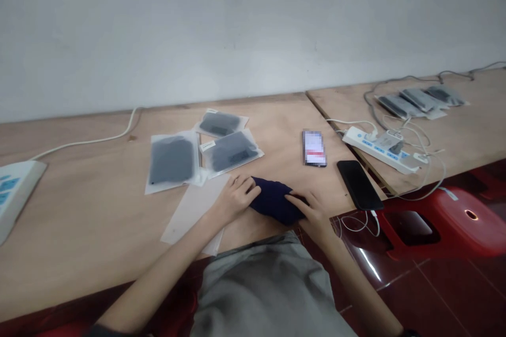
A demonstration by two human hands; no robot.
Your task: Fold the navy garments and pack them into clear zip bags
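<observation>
A folded piece of dark navy cloth (pixel 274 200) lies near the table's front edge, between my two hands. My left hand (pixel 236 197) grips its left end with curled fingers. At the cloth's right end, my right hand (pixel 314 216) pinches the edge between thumb and fingers. A frosted plastic bag (pixel 193 210) lies flat, partly under my left forearm. Beyond my hands are a frosted bag (pixel 174 160) holding a dark flat item, another labelled bag (pixel 231 151), and a smaller-looking bag (pixel 221 123) behind that one.
A lit phone (pixel 315 147) and a dark-screened phone (pixel 359 185) with a cable lie to the right. Beyond them sit a power strip (pixel 379 148) and several packed bags (pixel 421 100). Another power strip (pixel 19 189) is at far left. A red stool (pixel 454 221) stands right.
</observation>
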